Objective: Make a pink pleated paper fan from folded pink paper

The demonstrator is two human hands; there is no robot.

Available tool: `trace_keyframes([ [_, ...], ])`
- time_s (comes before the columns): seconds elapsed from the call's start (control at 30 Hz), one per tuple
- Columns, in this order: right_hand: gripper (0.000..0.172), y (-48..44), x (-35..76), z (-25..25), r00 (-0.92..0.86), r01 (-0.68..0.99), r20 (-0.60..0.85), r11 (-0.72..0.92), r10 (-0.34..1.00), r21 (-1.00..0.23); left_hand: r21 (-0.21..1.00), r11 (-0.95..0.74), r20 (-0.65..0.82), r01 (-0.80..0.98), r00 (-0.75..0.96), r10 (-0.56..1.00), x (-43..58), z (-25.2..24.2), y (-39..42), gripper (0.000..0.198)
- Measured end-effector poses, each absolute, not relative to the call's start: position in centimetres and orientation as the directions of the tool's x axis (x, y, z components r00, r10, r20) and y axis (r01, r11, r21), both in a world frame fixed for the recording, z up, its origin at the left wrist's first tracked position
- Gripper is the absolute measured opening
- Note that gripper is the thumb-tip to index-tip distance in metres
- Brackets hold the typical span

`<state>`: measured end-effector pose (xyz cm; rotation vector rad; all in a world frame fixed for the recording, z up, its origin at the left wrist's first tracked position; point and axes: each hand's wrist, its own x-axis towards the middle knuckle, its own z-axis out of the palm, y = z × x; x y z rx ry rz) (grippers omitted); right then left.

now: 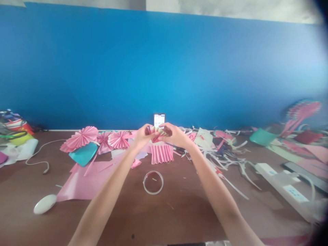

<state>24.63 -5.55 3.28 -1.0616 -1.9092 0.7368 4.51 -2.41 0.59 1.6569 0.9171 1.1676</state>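
My left hand (143,136) and my right hand (174,133) are raised over the back of the table, fingers curled round a small pleated paper piece (156,134) in pink, white and pale green. Both grip it, one at each side; parts of it are hidden by the fingers. Just below hangs or lies a pink accordion-folded paper (162,154); whether it joins the held piece I cannot tell. Closer to me, a clear ring (153,193), perhaps a tape roll, lies flat. A phone (159,119) with a lit screen stands upright behind my hands.
Pink paper fans (85,136) and a teal piece (83,154) lie left, above a pink sheet (79,184). A white mouse (45,204) is nearer. White paper strips (217,160) and a power strip (284,191) occupy the right. A blue partition (153,68) closes the back.
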Motion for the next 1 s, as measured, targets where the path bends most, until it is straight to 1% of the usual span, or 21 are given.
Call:
trace_keyframes([
  [0.07, 0.036, -5.5, 24.4, 3.1, -0.327, 0.47, 0.38, 0.498, 0.865, -0.729, 0.934, -0.353, 0.327, 0.052, 0.266, 0.907, 4.4, 0.8, -2.5, 0.044],
  [0.1, 0.03, -5.5, 24.2, 3.0, -0.332, 0.477, 0.378, 0.499, 0.864, -0.723, 0.931, -0.361, 0.339, 0.052, 0.248, 0.908, 4.4, 0.9, -2.6, 0.042],
  [0.13, 0.028, -5.5, 24.1, 2.9, -0.33, 0.471, 0.371, 0.492, 0.868, -0.733, 0.926, -0.372, 0.35, 0.065, 0.221, 0.91, 4.3, 1.1, -2.7, 0.042],
  [0.2, 0.035, -5.5, 24.0, 2.9, -0.294, 0.446, 0.361, 0.461, 0.885, -0.767, 0.918, -0.387, 0.37, 0.087, 0.166, 0.914, 4.3, 1.4, -3.0, 0.04],
  [0.27, 0.045, -5.8, 23.9, 3.0, -0.252, 0.433, 0.359, 0.437, 0.898, -0.788, 0.916, -0.396, 0.389, 0.058, 0.106, 0.915, 4.5, 1.7, -3.2, 0.038],
  [0.3, 0.043, -6.1, 23.8, 3.2, -0.254, 0.435, 0.354, 0.433, 0.9, -0.789, 0.917, -0.399, 0.397, 0.019, 0.074, 0.915, 4.5, 1.7, -3.3, 0.037],
  [0.4, 0.025, -6.8, 23.3, 3.5, -0.324, 0.412, 0.321, 0.439, 0.89, -0.799, 0.911, -0.397, 0.4, -0.111, 0.005, 0.917, 4.8, 1.8, -3.4, 0.034],
  [0.5, 0.019, -7.2, 22.9, 3.7, -0.37, 0.349, 0.302, 0.433, 0.878, -0.831, 0.913, -0.376, 0.378, -0.159, -0.022, 0.926, 5.0, 1.6, -3.3, 0.034],
  [0.57, 0.018, -7.4, 22.8, 3.7, -0.363, 0.329, 0.307, 0.429, 0.88, -0.841, 0.919, -0.339, 0.344, -0.2, -0.01, 0.939, 5.0, 1.6, -3.3, 0.035],
  [0.67, 0.023, -7.3, 23.0, 3.7, -0.324, 0.297, 0.327, 0.424, 0.888, -0.855, 0.931, -0.24, 0.269, -0.273, 0.075, 0.96, 5.0, 1.7, -3.4, 0.036],
  [0.77, 0.027, -7.1, 23.0, 3.6, -0.228, 0.241, 0.398, 0.448, 0.889, -0.861, 0.949, -0.167, 0.216, -0.267, 0.166, 0.962, 5.1, 1.9, -3.7, 0.039],
  [0.87, 0.025, -7.0, 22.8, 3.5, -0.145, 0.207, 0.452, 0.474, 0.88, -0.856, 0.958, -0.153, 0.207, -0.241, 0.217, 0.954, 5.2, 2.1, -3.9, 0.043],
  [0.93, 0.025, -7.2, 22.8, 3.6, -0.145, 0.217, 0.449, 0.471, 0.882, -0.855, 0.96, -0.161, 0.216, -0.231, 0.236, 0.947, 5.2, 2.0, -3.9, 0.044],
  [1.0, 0.027, -7.5, 23.1, 3.9, -0.213, 0.262, 0.41, 0.456, 0.887, -0.851, 0.961, -0.178, 0.23, -0.214, 0.253, 0.94, 5.0, 1.8, -3.8, 0.044],
])
